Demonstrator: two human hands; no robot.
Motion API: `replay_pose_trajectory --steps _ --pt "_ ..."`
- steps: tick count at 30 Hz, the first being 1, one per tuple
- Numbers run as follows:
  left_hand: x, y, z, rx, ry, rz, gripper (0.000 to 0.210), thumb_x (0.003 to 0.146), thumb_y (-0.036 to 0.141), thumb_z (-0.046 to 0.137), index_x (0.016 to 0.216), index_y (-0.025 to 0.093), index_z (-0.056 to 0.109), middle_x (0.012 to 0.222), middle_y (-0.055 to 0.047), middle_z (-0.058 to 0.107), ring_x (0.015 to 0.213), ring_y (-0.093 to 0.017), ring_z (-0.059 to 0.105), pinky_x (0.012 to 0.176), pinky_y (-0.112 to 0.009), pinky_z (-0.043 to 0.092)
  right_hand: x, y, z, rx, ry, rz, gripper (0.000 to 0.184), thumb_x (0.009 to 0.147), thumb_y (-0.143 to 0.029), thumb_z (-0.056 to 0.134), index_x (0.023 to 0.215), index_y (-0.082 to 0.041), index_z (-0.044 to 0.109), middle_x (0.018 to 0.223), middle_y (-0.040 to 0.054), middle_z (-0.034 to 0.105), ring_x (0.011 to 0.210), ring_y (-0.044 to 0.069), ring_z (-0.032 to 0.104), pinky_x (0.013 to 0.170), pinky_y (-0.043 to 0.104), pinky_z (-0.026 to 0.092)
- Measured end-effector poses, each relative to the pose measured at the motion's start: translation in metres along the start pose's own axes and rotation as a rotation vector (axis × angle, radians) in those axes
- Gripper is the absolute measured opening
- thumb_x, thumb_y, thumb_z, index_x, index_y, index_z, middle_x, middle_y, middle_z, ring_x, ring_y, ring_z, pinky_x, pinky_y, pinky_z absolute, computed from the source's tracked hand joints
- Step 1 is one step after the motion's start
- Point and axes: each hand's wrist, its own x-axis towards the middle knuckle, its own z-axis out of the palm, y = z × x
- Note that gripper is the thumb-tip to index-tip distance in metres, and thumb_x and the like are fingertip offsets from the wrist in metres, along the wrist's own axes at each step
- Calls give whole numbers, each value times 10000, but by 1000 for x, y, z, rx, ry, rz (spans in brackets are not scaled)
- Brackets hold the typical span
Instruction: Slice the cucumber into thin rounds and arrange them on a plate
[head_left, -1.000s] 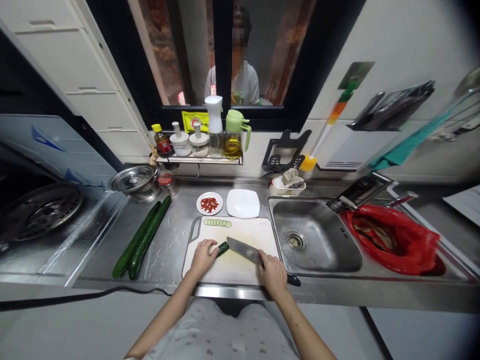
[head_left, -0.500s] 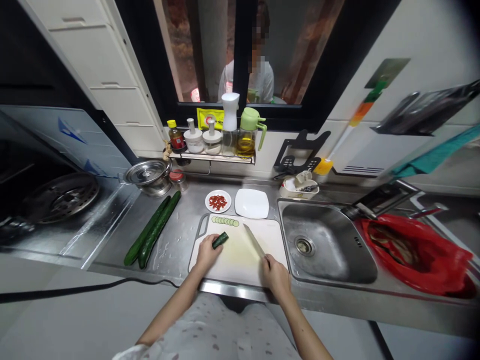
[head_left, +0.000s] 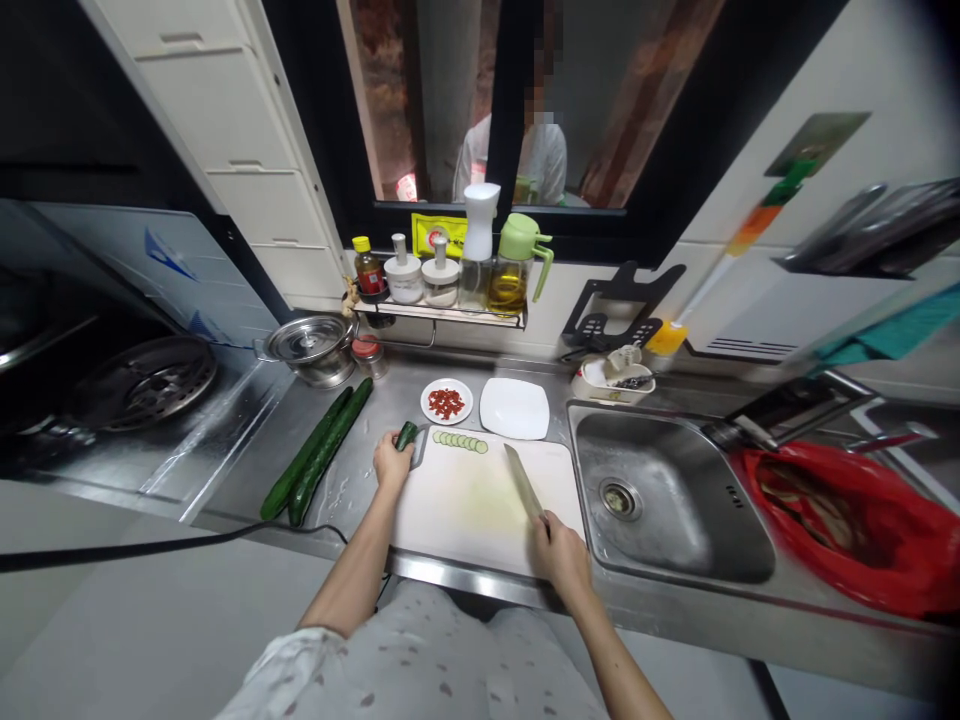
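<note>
My left hand (head_left: pixel 391 461) is closed around a short dark green cucumber piece (head_left: pixel 406 435), at the upper left corner of the white cutting board (head_left: pixel 442 510). In my right hand (head_left: pixel 564 552) is the handle of a kitchen knife (head_left: pixel 523 480); its blade points up and left over the board's right half. A row of thin cucumber slices (head_left: pixel 460 442) lies along the board's far edge. Behind the board stand a small plate of chopped red pieces (head_left: pixel 446 402) and a white square plate (head_left: pixel 514 408). Two whole cucumbers (head_left: pixel 319 450) lie left of the board.
To the right is a steel sink (head_left: pixel 667 500), with a red plastic bag (head_left: pixel 847 530) beyond it. A lidded steel pot (head_left: pixel 311 348) and a red-lidded jar (head_left: pixel 367 355) stand at the back left. Above them, a shelf (head_left: pixel 442 313) carries seasoning containers and an oil jug (head_left: pixel 512 265).
My left hand has moved left and away from me with the cucumber piece, from over the board to its upper left corner. The knife stays over the board's right side.
</note>
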Motion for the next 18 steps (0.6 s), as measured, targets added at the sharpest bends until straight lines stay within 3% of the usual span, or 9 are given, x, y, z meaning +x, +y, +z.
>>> replay_pose_trajectory --steps 9,18 --pt "22 -6 6 88 -9 -19 379 736 310 647 1094 198 595 1082 -103 644 1018 -237 586 853 -318 424 0 3 0 -11 2 -8 367 937 -373 309 1110 -215 592 901 87 699 797 187 631 612 250 326" --pt "25 -9 11 134 -55 15 386 751 331 643 1109 194 598 1077 -109 646 1032 -242 578 849 -318 425 0 2 0 -7 1 -7 366 937 -371 307 1087 -213 602 881 82 695 775 178 622 604 244 312"
